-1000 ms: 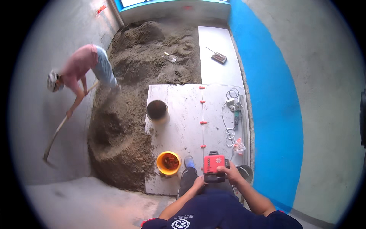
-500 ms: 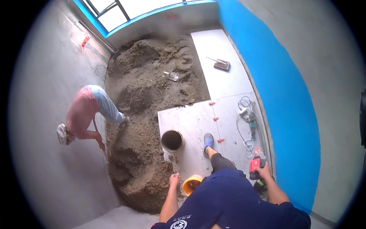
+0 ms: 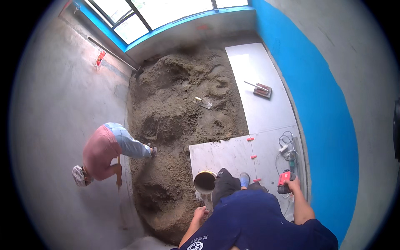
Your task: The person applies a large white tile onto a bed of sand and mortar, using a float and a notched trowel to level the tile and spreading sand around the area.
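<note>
My right hand (image 3: 295,183) alone is now gripping the boxy red-and-black device (image 3: 285,181) at four o'clock; my left hand (image 3: 201,212), having let go, is hanging half-curled, seemingly empty, at six o'clock, leaving it free.

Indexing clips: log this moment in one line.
right hand: gripping red device; left hand: no object visible, near bucket; co-worker: bent over; trowel: on soil
</note>
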Motion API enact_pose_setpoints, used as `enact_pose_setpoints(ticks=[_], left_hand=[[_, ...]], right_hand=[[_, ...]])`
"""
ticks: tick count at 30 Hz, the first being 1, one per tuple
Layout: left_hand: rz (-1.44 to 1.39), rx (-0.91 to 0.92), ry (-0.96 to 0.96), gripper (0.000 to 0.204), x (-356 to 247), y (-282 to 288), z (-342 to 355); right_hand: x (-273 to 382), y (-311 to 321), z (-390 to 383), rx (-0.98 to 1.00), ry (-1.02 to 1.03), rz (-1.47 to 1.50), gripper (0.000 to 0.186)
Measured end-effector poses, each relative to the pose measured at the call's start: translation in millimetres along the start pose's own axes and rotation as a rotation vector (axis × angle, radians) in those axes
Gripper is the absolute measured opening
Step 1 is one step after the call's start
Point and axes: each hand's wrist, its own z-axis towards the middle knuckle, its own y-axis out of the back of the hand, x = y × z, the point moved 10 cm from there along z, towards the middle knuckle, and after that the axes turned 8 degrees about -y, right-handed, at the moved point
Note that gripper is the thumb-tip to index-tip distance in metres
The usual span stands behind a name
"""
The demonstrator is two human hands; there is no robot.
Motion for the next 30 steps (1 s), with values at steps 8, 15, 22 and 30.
enact_pose_setpoints(ticks=[8, 15, 22, 30], left_hand=[[0.286, 0.162, -0.113, 0.013, -167, 19, 66], [0.73, 0.307, -0.554, 0.027, -385, 43, 179], [0.747, 0.175, -0.473, 0.031, -595, -52, 243], [1.057, 0.527, -0.572, 0.049, -688, -247, 288]], right_hand=[[141, -40, -9, -0.078, 0.008, -0.004, 0.084], [128, -109, -32, 0.003, -0.244, 0.048, 0.093], [116, -179, -79, 0.045, -0.512, 0.041, 0.102], [188, -281, -67, 0.179, -0.503, -0.073, 0.113]])
